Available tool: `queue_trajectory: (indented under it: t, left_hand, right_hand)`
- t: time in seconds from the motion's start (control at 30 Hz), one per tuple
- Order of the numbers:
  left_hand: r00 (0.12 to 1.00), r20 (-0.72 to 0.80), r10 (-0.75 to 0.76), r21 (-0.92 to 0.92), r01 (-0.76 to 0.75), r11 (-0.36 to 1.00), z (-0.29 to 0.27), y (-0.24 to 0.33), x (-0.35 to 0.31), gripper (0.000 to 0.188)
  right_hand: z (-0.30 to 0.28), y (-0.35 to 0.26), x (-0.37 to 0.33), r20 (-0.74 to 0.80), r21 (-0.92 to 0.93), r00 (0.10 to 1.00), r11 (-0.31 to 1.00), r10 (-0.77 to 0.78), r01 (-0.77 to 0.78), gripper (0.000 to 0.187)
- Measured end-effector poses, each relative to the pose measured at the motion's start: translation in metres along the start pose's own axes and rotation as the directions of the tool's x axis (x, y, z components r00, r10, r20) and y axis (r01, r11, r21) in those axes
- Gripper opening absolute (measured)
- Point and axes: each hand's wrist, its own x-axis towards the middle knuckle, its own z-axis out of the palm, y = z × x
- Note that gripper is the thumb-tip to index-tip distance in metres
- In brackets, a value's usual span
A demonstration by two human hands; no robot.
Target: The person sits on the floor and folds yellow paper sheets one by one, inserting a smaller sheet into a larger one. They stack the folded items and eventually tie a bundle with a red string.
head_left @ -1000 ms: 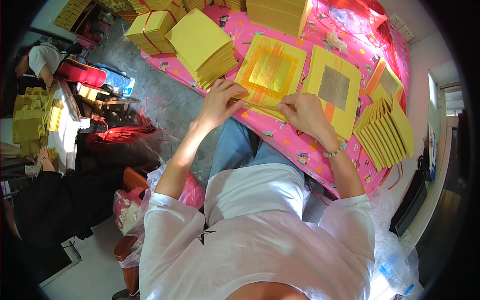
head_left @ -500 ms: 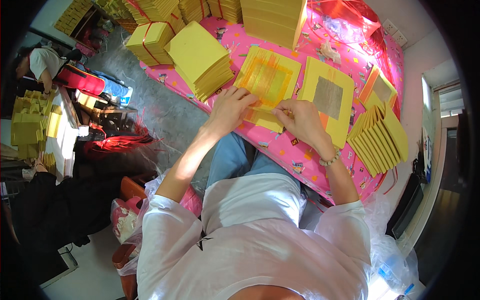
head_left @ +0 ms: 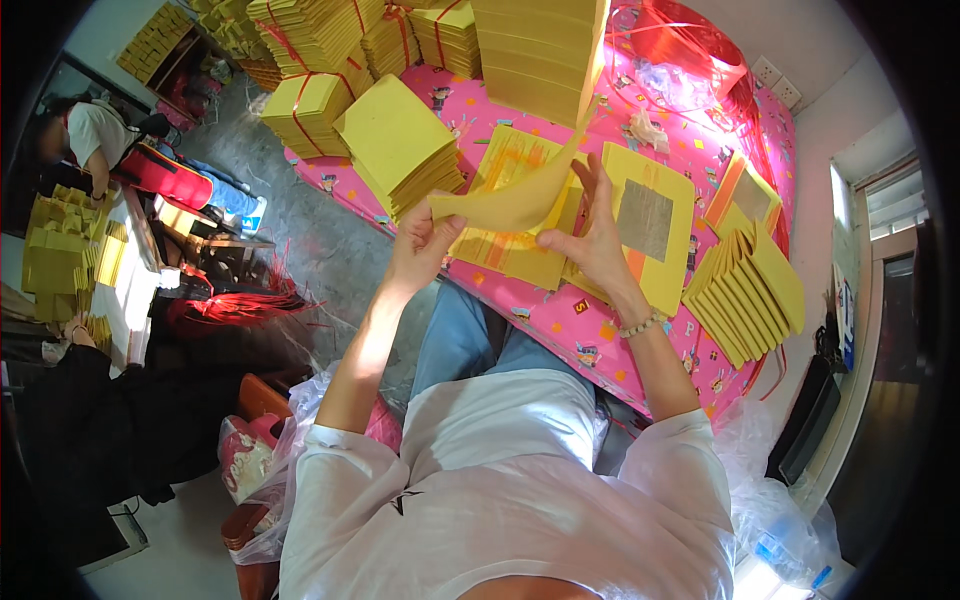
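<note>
My left hand (head_left: 420, 248) pinches the left end of a yellow paper sheet (head_left: 515, 205) between thumb and fingers. The sheet is lifted off the table and bends upward at its right end. Beside that raised end is my right hand (head_left: 597, 240), its thumb and fingers spread; whether it touches the sheet I cannot tell. Below the sheet lies a stack of yellow paper (head_left: 500, 150) printed with orange and partly covered by it. Just right of my right hand is another yellow paper piece (head_left: 648, 215) with a grey-silver square and an orange strip.
The table wears a pink patterned cloth (head_left: 540, 325). A yellow paper stack (head_left: 397, 135) stands left, red-tied bundles (head_left: 305, 110) behind it, and a tall stack (head_left: 530, 55) at the back. Fanned yellow papers (head_left: 745, 290) lie right. Another person (head_left: 95, 140) works at the far left.
The yellow sheet has come up off the stack in my left hand. My right hand has gone from a pinch to spread fingers. The view has shifted slightly.
</note>
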Motion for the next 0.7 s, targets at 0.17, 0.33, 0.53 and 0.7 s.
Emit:
queue_trajectory:
  t: [0.17, 0.33, 0.53, 0.7]
  left_hand:
    - [0.970, 0.136, -0.201, -0.144, 0.220, 0.965, 0.001, -0.008, -0.005, 0.017]
    - [0.991, 0.052, -0.121, -0.082, 0.125, 0.989, 0.017, -0.025, -0.001, 0.031]
    - [0.978, -0.202, 0.059, 0.076, -0.044, 0.996, 0.037, -0.030, 0.007, 0.030]
    - [0.998, -0.043, -0.042, 0.087, 0.046, 0.995, 0.031, -0.031, 0.006, 0.030]
  right_hand:
    - [0.014, -0.002, 0.001, 0.201, 0.224, 0.980, 0.973, 0.003, -0.049, 0.110]
    - [0.020, -0.018, -0.009, 0.229, 0.274, 0.956, 0.931, 0.182, -0.243, 0.064]
    - [0.019, -0.009, -0.011, 0.210, 0.108, 0.977, 0.994, -0.035, 0.013, 0.058]
    - [0.018, 0.000, -0.014, 0.171, 0.177, 0.979, 0.975, 0.108, -0.138, 0.052]
